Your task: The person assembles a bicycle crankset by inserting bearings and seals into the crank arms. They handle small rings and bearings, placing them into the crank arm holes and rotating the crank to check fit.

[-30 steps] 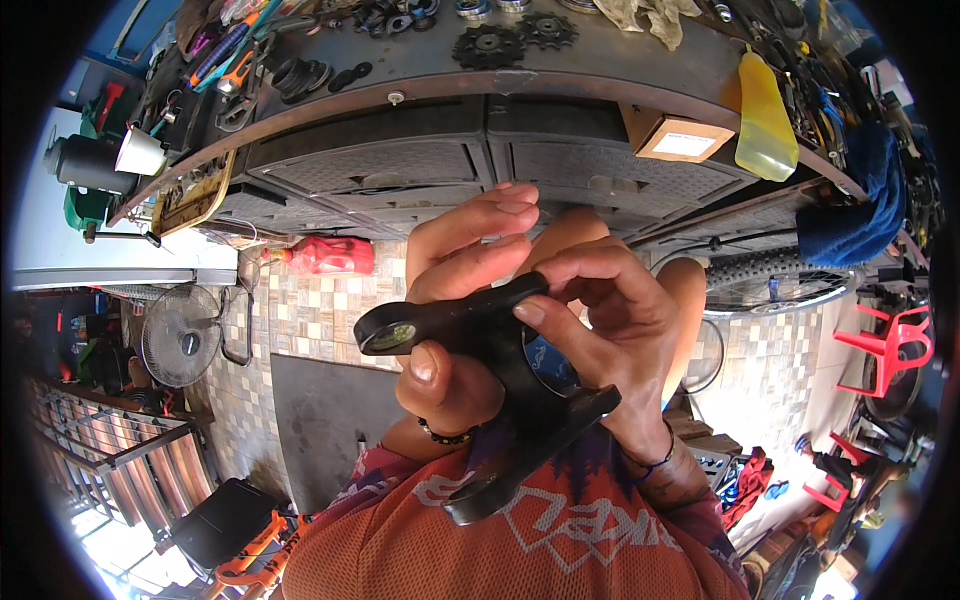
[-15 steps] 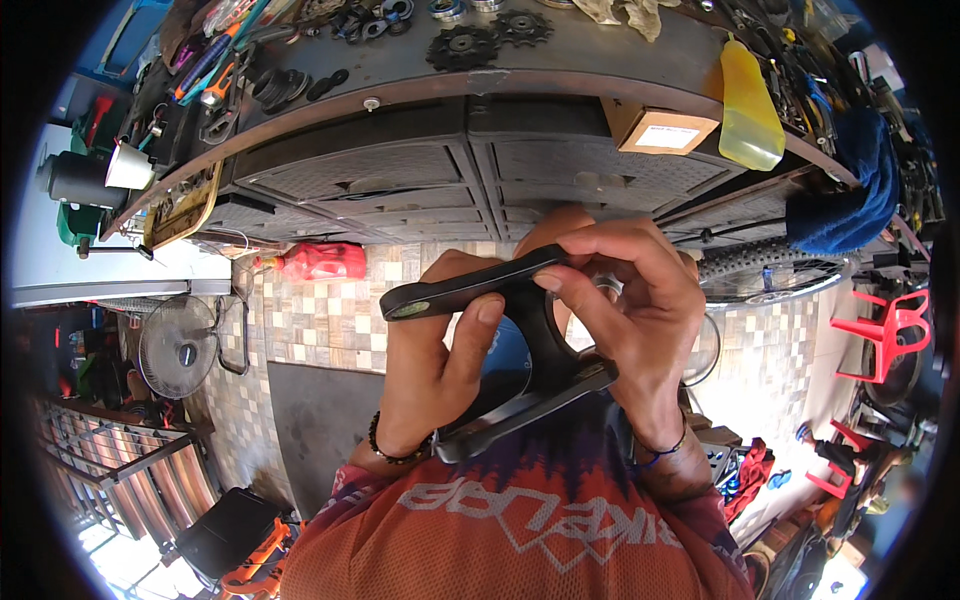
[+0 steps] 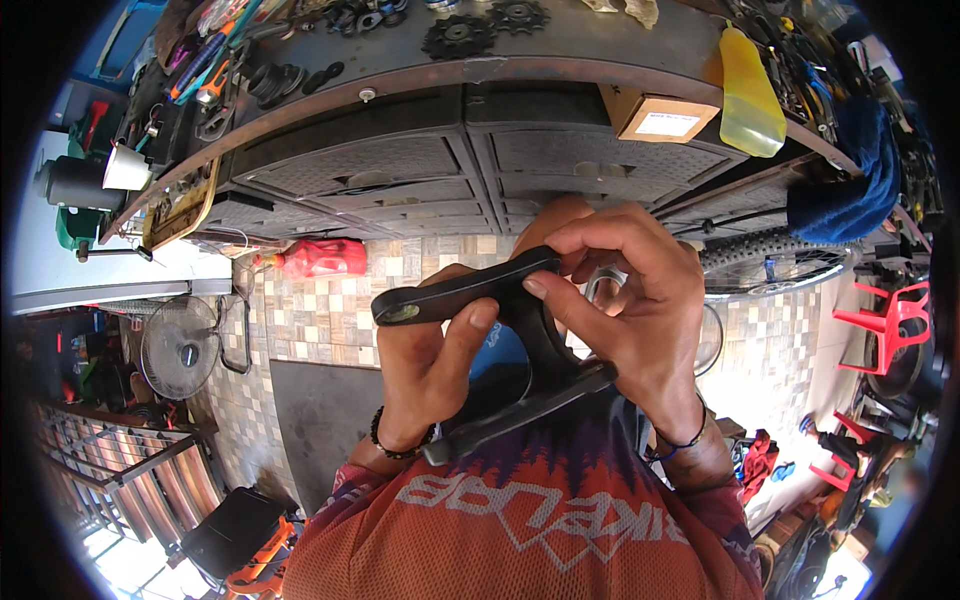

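i hold a black forked part [image 3: 543, 340] in the air in front of my chest, well apart from the bench [image 3: 640, 72]. it has two long arms joined by a curved bridge, with rounded ends; the surface is dark and mostly matt, and a pale greenish patch shows in the left end of the upper arm. the part sits tilted, its right side higher.

my left hand [image 3: 425, 355] grasps the upper arm, thumb in front, the other fingers hidden behind it. my right hand [image 3: 640, 305] pinches that arm's right end between thumb and fingertips; something silvery shows among its curled fingers, but i cannot tell what. the lower arm crosses in front of my orange and purple shirt [image 3: 500, 530], hiding some of it.

beyond my hands are dark drawers [image 3: 360, 165] under the bench, with toothed black cogs [image 3: 460, 34] on top. a cardboard box [image 3: 665, 118] and a yellow bottle [image 3: 752, 100] are at its front edge, a blue cloth [image 3: 850, 208] to the right. a red container [image 3: 325, 258] lies on the tiled floor [image 3: 330, 325], near a fan [image 3: 180, 345].
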The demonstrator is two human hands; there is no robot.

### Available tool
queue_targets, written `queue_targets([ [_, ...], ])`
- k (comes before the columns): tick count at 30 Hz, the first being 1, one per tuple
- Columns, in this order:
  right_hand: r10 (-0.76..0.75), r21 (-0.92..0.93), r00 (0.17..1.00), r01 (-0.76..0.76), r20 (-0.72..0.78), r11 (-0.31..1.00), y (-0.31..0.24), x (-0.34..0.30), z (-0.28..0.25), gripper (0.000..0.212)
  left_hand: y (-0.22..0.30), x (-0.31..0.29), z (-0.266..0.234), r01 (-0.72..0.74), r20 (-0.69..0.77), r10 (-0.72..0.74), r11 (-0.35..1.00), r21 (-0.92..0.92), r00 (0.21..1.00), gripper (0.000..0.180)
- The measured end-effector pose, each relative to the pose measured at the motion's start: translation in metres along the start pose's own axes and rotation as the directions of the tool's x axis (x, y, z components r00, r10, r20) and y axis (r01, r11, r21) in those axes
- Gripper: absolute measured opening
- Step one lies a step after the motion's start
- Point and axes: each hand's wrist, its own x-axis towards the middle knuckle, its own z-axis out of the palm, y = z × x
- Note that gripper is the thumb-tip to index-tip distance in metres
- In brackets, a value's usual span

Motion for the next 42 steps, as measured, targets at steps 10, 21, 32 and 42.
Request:
queue_targets([
  [10,0.004,0.133,0.999,-0.011,0.05,0.991,0.002,-0.004,-0.014,0.035,-0.002,0.0,0.006,-0.045,0.038,0.047,0.997,-0.055,0.998,0.022],
  [21,0.045,0.207,0.99,-0.072,0.133,0.976,0.007,-0.001,-0.024,0.035,-0.002,0.002,0.008,-0.041,0.062,0.04,0.999,0.013,0.997,0.022],
  [32,0.077,0.284,0.996,-0.083,0.032,0.955,0.011,-0.005,-0.019,0.03,-0.001,0.008,0.01,-0.043,0.134,0.042,0.999,0.003,0.99,0.023],
  [42,0.002,0.036,0.989,-0.007,0.147,0.999,0.008,-0.001,-0.033,0.036,-0.006,0.005,0.01,-0.019,0.099,0.02,1.0,-0.018,0.995,0.02],
])
